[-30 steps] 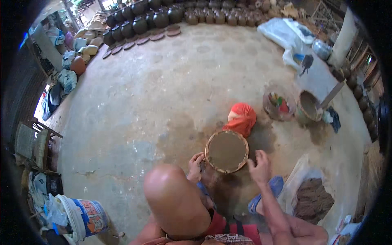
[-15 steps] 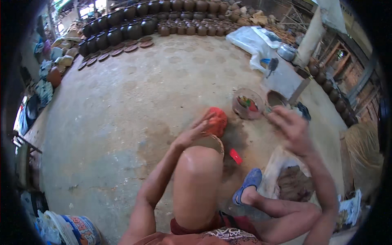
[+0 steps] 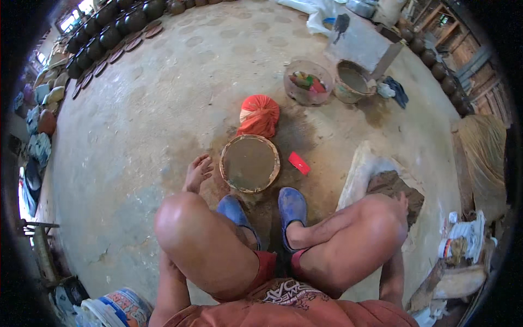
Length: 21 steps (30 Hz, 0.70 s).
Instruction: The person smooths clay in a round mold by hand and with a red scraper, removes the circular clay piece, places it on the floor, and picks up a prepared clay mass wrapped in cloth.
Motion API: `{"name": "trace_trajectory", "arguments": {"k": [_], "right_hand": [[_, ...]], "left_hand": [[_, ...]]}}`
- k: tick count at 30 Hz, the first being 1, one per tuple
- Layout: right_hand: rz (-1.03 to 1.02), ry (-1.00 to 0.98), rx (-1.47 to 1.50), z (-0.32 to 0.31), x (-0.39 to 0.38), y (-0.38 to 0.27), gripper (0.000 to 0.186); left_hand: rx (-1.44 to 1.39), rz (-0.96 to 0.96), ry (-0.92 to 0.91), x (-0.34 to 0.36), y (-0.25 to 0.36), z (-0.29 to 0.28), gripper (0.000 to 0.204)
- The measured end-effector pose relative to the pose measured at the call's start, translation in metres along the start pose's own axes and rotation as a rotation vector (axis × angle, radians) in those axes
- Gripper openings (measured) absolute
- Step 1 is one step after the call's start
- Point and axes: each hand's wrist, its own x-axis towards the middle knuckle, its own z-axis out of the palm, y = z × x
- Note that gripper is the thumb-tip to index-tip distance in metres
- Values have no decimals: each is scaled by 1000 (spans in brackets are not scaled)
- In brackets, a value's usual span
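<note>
Just left of the round, flat clay-coated disc [image 3: 250, 163] on the concrete floor, the left hand [image 3: 197, 172] rests with its fingers spread loosely apart and pointing up the picture, holding nothing; its fingertips lie near the disc's rim but do not touch it. That disc has a wet grey-brown face, smooth and even, ringed by a paler, rough tan edge, and it lies flat on a darker damp patch of floor. Directly behind the disc sits an orange cloth bundle [image 3: 260, 115] with a pale band, almost touching its far edge. Below the disc, two blue rubber shoes [image 3: 292, 206] point toward it, the person's bent knees on either side. Right of the disc lies a small red flat piece [image 3: 299, 163], close to it but apart. Further behind and to the right stand a clear plastic bowl [image 3: 308, 83] with coloured bits inside and a mud-smeared round bucket [image 3: 353, 80]. Well to the right of the disc, the right hand [image 3: 402, 202] reaches past the knee onto a dark lump of wet clay [image 3: 395, 188] lying on a pale slab; the knee covers most of it, so I cannot tell whether its fingers are closed.
</note>
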Motion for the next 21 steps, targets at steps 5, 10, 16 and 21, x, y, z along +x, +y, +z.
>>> {"name": "trace_trajectory", "arguments": {"k": [5,10,16,21], "right_hand": [[-670,-149,159,24,-31,-223,47],[-828,-375,393,77,-24,-398,42],[-772,-624,458,154,-31,-492,49],[-716,-561,521,170,-49,-495,52]], "left_hand": [[333,124,-39,25,22,-20,47],[677,186,-90,103,12,11,51],[895,229,-151,132,-6,57,61],[939,146,-59,114,-1,82,64]]}}
